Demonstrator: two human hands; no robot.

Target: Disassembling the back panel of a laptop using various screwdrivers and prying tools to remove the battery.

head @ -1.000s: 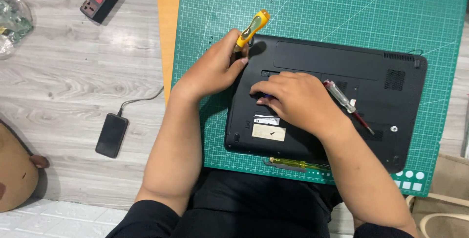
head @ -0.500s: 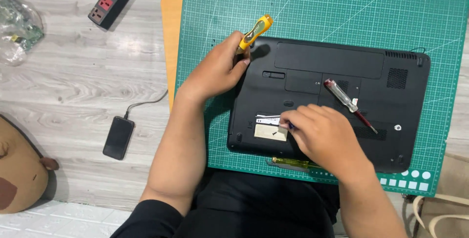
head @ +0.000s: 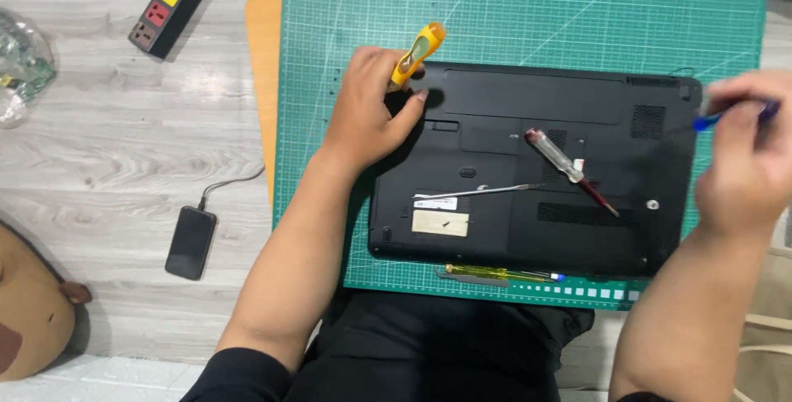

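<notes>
Left hand grips yellow screwdriver at laptop corner

Two rectangular labels, one narrow white label above one tan label, sit on the black laptop underside.

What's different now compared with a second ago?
The right hand left the middle of the upturned black laptop, swung out past its right edge and now grips a blurred blue tool. A thin metal rod lies uncovered on the laptop. The left hand keeps holding the yellow-handled screwdriver at the top-left corner.
</notes>
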